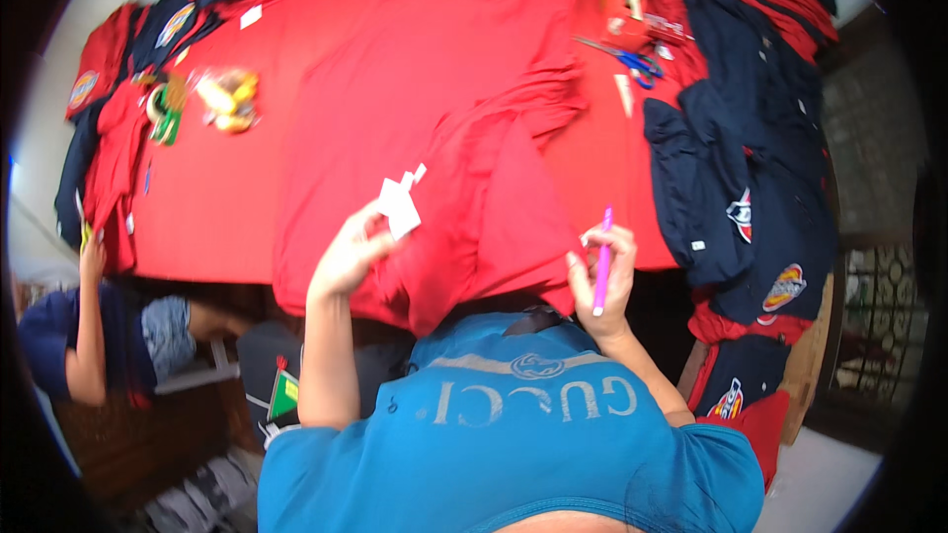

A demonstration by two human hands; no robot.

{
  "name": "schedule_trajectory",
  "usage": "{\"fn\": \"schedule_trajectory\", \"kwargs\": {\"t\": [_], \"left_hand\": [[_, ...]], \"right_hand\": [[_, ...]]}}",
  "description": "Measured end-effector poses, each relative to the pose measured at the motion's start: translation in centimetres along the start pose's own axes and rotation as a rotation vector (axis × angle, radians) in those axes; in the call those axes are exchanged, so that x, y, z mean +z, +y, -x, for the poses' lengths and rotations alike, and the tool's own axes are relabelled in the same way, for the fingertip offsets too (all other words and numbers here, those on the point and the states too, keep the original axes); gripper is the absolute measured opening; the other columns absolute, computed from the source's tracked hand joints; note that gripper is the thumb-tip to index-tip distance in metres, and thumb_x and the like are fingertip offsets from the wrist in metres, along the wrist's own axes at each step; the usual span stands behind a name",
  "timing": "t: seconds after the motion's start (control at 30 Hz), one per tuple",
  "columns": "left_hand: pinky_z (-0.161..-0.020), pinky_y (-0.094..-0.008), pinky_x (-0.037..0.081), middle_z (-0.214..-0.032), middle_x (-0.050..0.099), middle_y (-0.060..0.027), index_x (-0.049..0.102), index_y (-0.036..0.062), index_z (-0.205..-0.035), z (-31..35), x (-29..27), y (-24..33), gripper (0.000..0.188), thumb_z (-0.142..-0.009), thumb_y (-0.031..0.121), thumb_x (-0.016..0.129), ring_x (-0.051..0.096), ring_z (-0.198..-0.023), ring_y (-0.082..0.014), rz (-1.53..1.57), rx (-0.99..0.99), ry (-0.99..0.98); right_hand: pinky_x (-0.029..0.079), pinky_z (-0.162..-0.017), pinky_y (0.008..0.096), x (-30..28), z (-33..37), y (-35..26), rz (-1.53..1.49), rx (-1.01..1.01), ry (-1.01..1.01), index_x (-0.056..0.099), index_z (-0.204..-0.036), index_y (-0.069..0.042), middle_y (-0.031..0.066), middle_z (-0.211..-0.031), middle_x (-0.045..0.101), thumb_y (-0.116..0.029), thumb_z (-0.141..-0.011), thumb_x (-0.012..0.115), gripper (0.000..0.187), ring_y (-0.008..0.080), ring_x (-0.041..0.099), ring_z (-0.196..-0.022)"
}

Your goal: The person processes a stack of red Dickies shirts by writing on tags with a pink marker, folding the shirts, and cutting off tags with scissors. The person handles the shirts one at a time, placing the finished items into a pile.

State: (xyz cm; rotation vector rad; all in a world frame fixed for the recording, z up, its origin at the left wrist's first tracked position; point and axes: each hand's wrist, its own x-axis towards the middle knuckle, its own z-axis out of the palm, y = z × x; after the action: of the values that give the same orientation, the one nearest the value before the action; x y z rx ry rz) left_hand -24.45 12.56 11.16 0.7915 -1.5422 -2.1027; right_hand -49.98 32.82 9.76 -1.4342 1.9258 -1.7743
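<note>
My left hand (348, 255) pinches several small white paper slips (400, 209) over a red garment (464, 168). My right hand (614, 281) grips a purple pen (602, 271), which stands roughly upright between the fingers. A small white bit shows by the right fingertips, too small to name. The right hand is close to the garment's near right edge; I cannot tell whether it touches the cloth. The garment lies rumpled before me and drapes over the table's near edge.
Blue scissors (637, 67) and a red tape dispenser (627, 15) lie at the far right. Dark folded garments (755, 148) are piled along the right. A plastic bag of yellow items (229, 99) and green tape (163, 118) lie left. Another person (89, 336) sits at the left, arm raised.
</note>
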Motion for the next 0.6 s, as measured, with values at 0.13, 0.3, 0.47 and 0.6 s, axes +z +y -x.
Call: {"fn": "schedule_trajectory", "kwargs": {"t": [0.13,0.3,0.47,0.6], "left_hand": [[-0.098,-0.0365,0.043,-0.115,0.062,-0.0139,0.055,-0.0006,-0.116,-2.4,10.4,1.5,0.047,-0.081,0.023,0.074,0.058,-0.111,-0.0216,-0.423,0.031,-0.365],[-0.093,-0.0394,0.048,-0.112,0.064,-0.0202,0.055,0.0041,-0.124,-6.3,17.4,-3.9,0.057,-0.086,0.046,0.065,0.062,-0.106,-0.0339,-0.732,-0.135,-0.757],[-0.085,-0.0425,0.050,-0.102,0.064,-0.0184,0.065,0.0032,-0.109,-11.7,19.7,-1.4,0.036,-0.091,0.034,0.061,0.062,-0.097,-0.0351,-0.862,0.272,-0.386],[-0.081,-0.0461,0.049,-0.094,0.061,-0.0195,0.065,0.0006,-0.101,-22.8,22.6,-2.9,0.020,-0.089,0.012,0.054,0.061,-0.094,-0.0374,-0.985,0.505,0.010]], "right_hand": [[0.049,-0.060,0.0264,-1.7,0.2,-0.6,-0.031,-0.152,0.048,0.049,-0.112,-0.002,0.0163,-0.107,0.049,0.014,-0.074,0.064,0.044,0.0160,0.057,-0.073],[0.049,-0.073,0.0293,-5.5,-3.6,1.2,0.060,-0.165,0.143,0.049,-0.119,0.001,0.0162,-0.114,0.051,0.003,-0.083,0.061,0.039,0.0183,0.057,-0.078],[0.051,-0.082,0.0382,-7.3,-7.9,7.8,0.141,-0.127,0.125,0.055,-0.115,0.002,0.0187,-0.103,0.063,0.005,-0.087,0.058,0.029,0.0315,0.063,-0.095],[0.045,-0.094,0.0426,-6.8,-12.1,12.7,0.490,-0.201,0.030,0.054,-0.118,-0.002,0.0192,-0.119,0.057,0.004,-0.080,0.065,0.039,0.0359,0.057,-0.109]]}}
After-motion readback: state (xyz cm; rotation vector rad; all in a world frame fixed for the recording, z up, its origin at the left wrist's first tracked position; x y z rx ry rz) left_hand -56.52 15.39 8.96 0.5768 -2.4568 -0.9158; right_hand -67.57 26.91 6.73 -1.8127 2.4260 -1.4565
